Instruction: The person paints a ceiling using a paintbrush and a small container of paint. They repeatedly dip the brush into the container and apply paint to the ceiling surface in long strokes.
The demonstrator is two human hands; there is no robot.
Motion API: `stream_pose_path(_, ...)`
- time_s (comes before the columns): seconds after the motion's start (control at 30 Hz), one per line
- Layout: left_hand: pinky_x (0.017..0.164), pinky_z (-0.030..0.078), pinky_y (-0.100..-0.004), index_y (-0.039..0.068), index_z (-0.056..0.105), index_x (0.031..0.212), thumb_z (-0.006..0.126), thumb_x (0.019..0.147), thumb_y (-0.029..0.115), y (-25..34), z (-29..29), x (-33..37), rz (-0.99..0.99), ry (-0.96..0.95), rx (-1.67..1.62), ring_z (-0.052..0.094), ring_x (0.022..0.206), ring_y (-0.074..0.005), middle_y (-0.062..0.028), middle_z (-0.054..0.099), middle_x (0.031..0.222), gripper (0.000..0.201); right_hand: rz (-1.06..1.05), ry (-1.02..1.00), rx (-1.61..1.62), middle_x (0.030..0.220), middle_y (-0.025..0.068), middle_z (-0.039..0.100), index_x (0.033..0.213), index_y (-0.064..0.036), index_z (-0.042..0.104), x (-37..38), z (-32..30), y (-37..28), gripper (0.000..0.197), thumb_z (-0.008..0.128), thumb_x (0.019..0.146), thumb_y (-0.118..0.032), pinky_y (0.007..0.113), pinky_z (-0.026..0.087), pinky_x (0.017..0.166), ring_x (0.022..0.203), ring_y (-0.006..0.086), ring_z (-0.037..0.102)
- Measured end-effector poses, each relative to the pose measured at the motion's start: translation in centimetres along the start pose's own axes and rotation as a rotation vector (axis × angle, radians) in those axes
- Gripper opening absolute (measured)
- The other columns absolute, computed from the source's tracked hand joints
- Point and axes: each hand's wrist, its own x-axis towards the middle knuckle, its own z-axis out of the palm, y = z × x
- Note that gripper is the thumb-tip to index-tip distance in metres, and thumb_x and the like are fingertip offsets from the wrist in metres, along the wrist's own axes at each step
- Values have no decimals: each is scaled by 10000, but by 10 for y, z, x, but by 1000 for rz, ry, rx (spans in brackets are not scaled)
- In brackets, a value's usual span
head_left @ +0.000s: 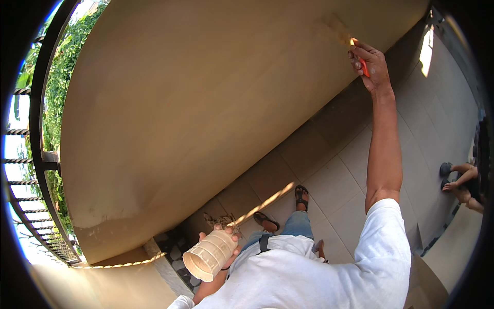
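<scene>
At the upper right my right hand (376, 67) is closed round the red handle of a paintbrush (365, 67). The brush's tip end is up against a broad tan wall (195, 108), next to a darker brownish patch (337, 28); the bristles are hard to make out. Low in front of my body, my left hand (235, 254) wraps round a pale, ribbed plastic cup (210, 252). The cup is tilted, its mouth facing down-left in the picture, with stained inner walls. What lies deeper inside it cannot be made out.
Tiled floor (334, 180) runs along the wall's base. A black metal railing (38, 103) with twisted bars stands at the left, with green plants behind it. At the far right another person's legs and a hand (450, 186) show. Dark stones (177, 257) lie near the lower left.
</scene>
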Motion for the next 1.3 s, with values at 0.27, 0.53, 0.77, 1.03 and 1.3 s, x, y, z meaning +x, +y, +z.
stream_pose_path(0.27,892,541,-550,146,559,1381,574,1034,584,2,9,13,-36,12,17,505,1278,-354,-143,519,1394,559,-118,123,-321,725,17,621,1106,44,679,-35,161,58,169,668,984,-73,309,471,526,597,92,568)
stream_pose_path(0.53,887,549,-555,145,552,1386,573,1035,584,5,6,17,-65,-24,-8,513,1264,-367,-152,515,1397,563,-72,-332,-251,778,21,633,1507,106,490,-169,217,119,549,609,1000,-68,298,491,583,631,83,553)
stream_pose_path(0.77,878,558,-559,139,557,1389,578,1034,583,6,-1,18,-87,-46,-2,502,1273,-371,-164,520,1386,569,194,-634,-431,874,23,699,1483,27,577,-79,116,22,566,672,942,-109,234,479,593,652,66,587)
stream_pose_path(1.03,879,559,-565,138,570,1379,554,1046,580,24,-16,9,-73,-76,16,509,1275,-381,-169,530,1378,554,-92,58,-366,858,31,674,1351,41,658,15,-38,-27,384,670,995,-104,220,401,499,621,53,548)
stream_pose_path(1.3,867,563,-555,149,565,1376,548,1048,583,29,-9,23,-23,-63,71,546,1264,-381,-170,555,1368,544,-136,155,-751,746,22,616,1170,30,710,-44,124,55,321,795,921,-154,295,445,571,613,115,545)
